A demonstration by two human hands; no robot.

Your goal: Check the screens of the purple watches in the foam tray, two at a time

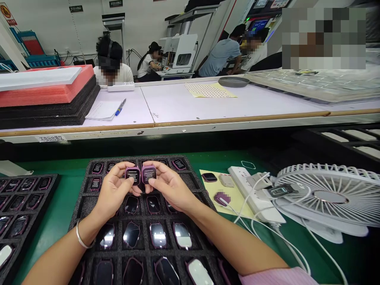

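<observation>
My left hand pinches a small purple watch body with a dark screen showing white text. My right hand pinches a second one right beside it, the two nearly touching. Both hands hover over a black foam tray whose pockets hold several more purple watch bodies, screens up. A bracelet circles my left wrist.
A second foam tray of watch bodies lies at left. To the right sit a yellow sheet with loose watch bodies, a white power strip with cables and a white fan. People work beyond a raised shelf.
</observation>
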